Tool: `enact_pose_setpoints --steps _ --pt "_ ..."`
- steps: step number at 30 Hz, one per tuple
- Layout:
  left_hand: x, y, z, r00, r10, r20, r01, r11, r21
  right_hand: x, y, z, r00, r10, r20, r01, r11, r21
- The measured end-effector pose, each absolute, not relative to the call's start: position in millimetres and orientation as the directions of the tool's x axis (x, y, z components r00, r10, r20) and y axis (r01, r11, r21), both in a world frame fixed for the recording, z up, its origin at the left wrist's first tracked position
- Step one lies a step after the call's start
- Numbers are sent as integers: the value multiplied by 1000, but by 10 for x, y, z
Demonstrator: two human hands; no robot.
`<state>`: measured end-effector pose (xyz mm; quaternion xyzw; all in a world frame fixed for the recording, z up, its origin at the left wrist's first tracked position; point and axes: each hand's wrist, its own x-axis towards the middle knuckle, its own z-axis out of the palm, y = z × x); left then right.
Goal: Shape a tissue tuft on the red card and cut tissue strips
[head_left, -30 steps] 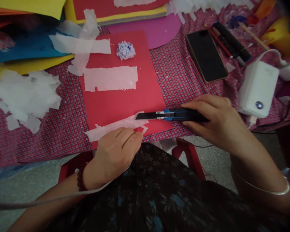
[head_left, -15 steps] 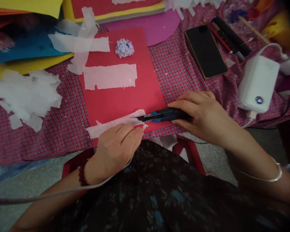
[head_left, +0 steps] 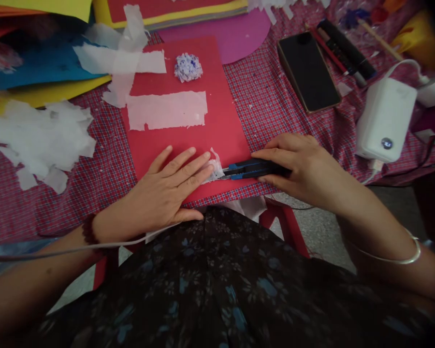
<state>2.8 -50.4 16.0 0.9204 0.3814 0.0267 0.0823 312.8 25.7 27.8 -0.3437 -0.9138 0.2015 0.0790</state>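
Observation:
My left hand (head_left: 174,181) lies flat, fingers stretched out, over a strip of white tissue paper (head_left: 215,166) on a red sheet (head_left: 224,130). Most of that strip is hidden beneath the palm; a crumpled end sticks out past the fingertips. In my right hand (head_left: 297,166) is a black and blue box cutter (head_left: 252,168), its blade pointing left and meeting the crumpled end. Higher on the red sheet lie another white paper strip (head_left: 166,110) and a blue-flecked white crumpled ball (head_left: 188,67).
At left lies a pile of torn white paper (head_left: 39,140) beside coloured sheets (head_left: 32,53). On the right are a phone (head_left: 308,72), several markers (head_left: 344,50) and a white power bank (head_left: 386,121). A cable (head_left: 76,250) crosses my left wrist.
My left hand has gone from curled fingers gripping the strip's lower edge to lying flat on it. The strip's right end is now crumpled around the blade. My right hand has barely moved.

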Motion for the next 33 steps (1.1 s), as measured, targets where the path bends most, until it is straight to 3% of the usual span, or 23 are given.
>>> enact_pose_setpoints --steps 17,21,23,25,29,33 --pt "39 -531 70 648 761 -17 742 -626 242 3190 126 258 -735 675 62 575 669 -471" --pt "-114 -413 323 689 725 2 638 -607 474 3198 114 250 -733 678 59 576 664 -477" --pt "-190 -287 488 610 792 32 617 -500 608 3195 116 247 -733 678 51 578 660 -480" --pt "-223 -143 557 522 851 65 677 -459 575 3192 115 243 -734 677 54 576 663 -478" --pt "-166 51 329 609 784 120 695 -600 396 3188 104 235 -735 673 83 568 679 -466" --pt "-113 40 46 633 770 75 715 -619 326 3180 92 242 -746 658 100 567 707 -422"
